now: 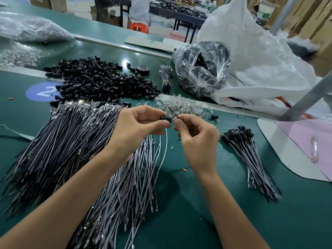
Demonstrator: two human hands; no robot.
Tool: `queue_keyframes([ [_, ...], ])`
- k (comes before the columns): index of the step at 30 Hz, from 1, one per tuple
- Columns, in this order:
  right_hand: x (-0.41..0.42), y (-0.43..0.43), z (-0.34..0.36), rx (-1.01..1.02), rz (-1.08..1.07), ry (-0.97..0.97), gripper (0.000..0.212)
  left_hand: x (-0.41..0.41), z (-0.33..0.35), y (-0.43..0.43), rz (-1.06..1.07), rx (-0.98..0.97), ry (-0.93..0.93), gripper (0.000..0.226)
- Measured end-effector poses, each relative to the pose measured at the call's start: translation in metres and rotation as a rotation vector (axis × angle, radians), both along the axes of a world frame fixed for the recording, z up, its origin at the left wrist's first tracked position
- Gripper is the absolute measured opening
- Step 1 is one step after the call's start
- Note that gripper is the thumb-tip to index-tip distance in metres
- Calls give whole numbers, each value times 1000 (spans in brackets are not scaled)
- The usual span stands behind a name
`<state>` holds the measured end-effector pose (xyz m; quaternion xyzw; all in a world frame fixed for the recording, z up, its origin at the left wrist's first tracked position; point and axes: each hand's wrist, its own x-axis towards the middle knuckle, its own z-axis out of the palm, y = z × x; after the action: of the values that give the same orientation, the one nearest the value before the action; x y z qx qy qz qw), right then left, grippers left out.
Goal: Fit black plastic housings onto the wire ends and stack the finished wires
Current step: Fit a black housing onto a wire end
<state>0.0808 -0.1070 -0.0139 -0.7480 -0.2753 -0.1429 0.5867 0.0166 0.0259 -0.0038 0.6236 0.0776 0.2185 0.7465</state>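
— On the tabletop (179, 194), left to right?
— Loose wires (80, 141): thin, limp. Left hand (136, 126): grip pinching one black housing (165, 119), small, light, rigid. Right hand (195, 135): grip pinching the wire end (172, 112); judged best held close behind the tip. Finished wires (249, 155): stacked, right.

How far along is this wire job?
Done: a small stack of finished wires lies at right. In hand: the left hand holds a housing and the right hand pinches a black wire. Left: most of it, the big wire pile and housing heap.
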Motion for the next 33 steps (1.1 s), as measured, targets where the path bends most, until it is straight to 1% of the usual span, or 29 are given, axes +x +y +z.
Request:
queue_keyframes([
  [5, -3, -1, -1, 8, 21, 5, 11, 1, -3, 0, -8, 26, 10, 29],
  [9, -1, -1, 0, 42, 55, 69, 17, 2, -5, 0, 14, 7, 13, 25],
  [12, -2, 1, -2, -9, 94, 9, 16, 3, -6, 2, 61, 54, 28, 29],
  [14, -3, 2, -3, -34, 94, -38, 13, 2, -6, 3, 60, 49, 35, 30],
  [16, -3, 1, -2, -20, 80, -32, 16, 1, -5, 3, 13, -1, 38, 27],
  [20, -1, -1, 1, 11, 74, 7, 25, 2, -4, 3, -84, -208, 17, 19],
  [24, -4, 1, -1, -40, 88, 14, 13, 3, -6, 3, 3, -248, 30, 13],
  [26, -3, 1, -1, -37, 66, 19, 12, 3, -6, 6, 33, -266, 11, 12],
  [29, -1, 0, -2, 3, 48, 21, 11, 2, -7, 8, 11, -321, -14, 14],
  [33, -1, 1, -4, -24, 47, -47, 11, 4, -9, 4, -12, -464, -17, 14],
])
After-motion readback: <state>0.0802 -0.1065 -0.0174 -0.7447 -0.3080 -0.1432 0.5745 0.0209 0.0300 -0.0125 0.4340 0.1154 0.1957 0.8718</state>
